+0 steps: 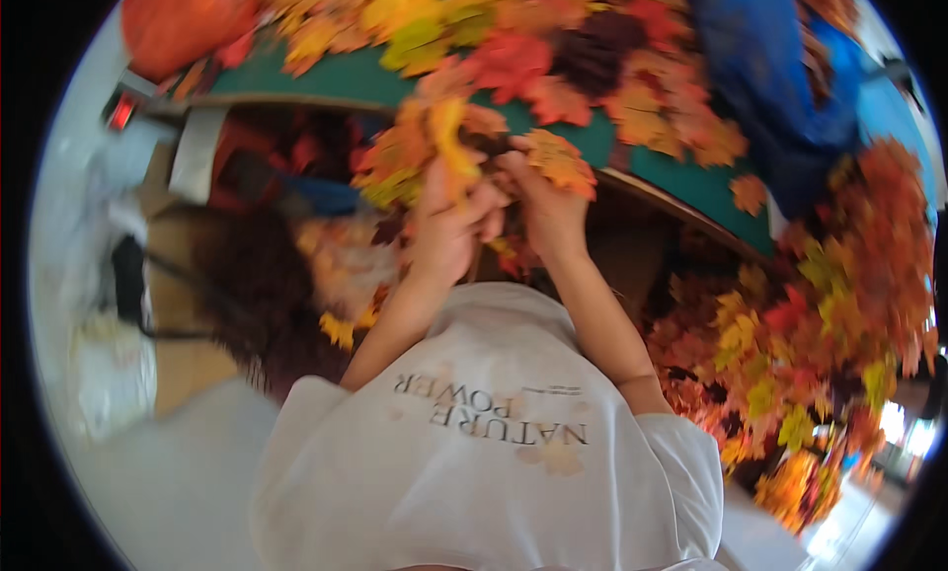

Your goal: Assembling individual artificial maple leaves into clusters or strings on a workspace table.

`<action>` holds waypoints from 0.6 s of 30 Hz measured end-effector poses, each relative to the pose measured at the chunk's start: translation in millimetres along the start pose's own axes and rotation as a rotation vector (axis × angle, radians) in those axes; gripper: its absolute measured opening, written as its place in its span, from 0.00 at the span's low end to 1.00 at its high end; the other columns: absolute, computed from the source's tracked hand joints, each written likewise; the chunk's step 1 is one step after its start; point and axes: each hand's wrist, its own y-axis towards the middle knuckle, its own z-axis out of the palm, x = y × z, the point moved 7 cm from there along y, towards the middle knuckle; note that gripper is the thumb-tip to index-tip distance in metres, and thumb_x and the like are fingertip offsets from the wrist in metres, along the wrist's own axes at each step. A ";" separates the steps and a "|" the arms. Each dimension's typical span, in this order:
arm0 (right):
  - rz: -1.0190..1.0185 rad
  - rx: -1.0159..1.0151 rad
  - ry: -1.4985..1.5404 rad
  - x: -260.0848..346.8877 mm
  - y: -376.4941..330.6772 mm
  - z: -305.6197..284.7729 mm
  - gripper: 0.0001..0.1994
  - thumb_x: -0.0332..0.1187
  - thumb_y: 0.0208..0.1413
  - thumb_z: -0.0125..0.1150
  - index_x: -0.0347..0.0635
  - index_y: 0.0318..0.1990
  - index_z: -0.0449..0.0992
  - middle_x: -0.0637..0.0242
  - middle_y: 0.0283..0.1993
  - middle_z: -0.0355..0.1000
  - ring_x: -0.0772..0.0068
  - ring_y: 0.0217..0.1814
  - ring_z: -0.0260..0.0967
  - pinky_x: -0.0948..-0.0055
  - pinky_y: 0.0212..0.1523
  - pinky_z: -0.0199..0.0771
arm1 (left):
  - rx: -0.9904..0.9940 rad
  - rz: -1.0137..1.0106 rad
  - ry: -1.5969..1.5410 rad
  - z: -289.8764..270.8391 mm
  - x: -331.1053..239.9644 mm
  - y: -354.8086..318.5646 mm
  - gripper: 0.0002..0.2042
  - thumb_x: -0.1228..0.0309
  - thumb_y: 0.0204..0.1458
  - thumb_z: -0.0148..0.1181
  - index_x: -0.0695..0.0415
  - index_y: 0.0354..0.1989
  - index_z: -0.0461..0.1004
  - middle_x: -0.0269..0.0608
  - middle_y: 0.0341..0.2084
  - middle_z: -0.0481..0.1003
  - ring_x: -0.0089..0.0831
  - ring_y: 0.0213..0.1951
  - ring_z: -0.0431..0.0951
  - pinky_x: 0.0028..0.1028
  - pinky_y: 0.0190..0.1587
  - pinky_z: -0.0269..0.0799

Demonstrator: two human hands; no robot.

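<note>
- Leaves (434,147), orange and yellow in a bunch, sit clasped in the person's left hand (449,226), held just below the table's edge.
- Right hand (543,211) pinches a single orange leaf (561,161) between its fingers, touching the bunch.
- Both hands meet above the person's white shirt (494,443).
- Beyond them, a green table (365,77) is strewn with more red, orange and yellow leaves.
- A blue bag (770,68) lies at the table's right.
- A leafy heap (820,344) fills the right side.

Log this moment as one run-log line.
left hand: grips leaf cluster | right hand: holds orange leaf | green table: leaf pile
</note>
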 end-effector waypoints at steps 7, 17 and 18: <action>0.272 0.015 0.190 -36.8 -18.3 -2.3 0.09 0.24 0.53 0.60 0.38 0.42 0.74 0.64 0.35 0.75 0.74 0.36 0.74 0.78 0.35 0.75 | -0.058 -0.036 -0.120 -7.6 9.5 -8.1 0.16 0.77 0.53 0.56 0.54 0.49 0.62 0.43 0.26 0.74 0.27 0.18 0.71 0.20 0.18 0.63; 0.279 0.019 0.261 -36.2 -11.8 -1.9 0.08 0.25 0.53 0.60 0.38 0.41 0.75 0.65 0.35 0.76 0.75 0.36 0.74 0.79 0.36 0.76 | -0.005 -0.119 -0.195 -6.8 11.7 -0.9 0.14 0.76 0.53 0.56 0.54 0.47 0.64 0.43 0.25 0.73 0.27 0.17 0.69 0.19 0.18 0.62; 0.280 0.018 0.261 -37.1 -11.8 -2.0 0.08 0.25 0.53 0.60 0.38 0.41 0.75 0.65 0.35 0.76 0.75 0.36 0.74 0.79 0.36 0.76 | -0.013 -0.128 -0.210 -8.7 12.9 -1.0 0.14 0.76 0.53 0.57 0.54 0.46 0.64 0.43 0.24 0.73 0.27 0.17 0.69 0.19 0.18 0.62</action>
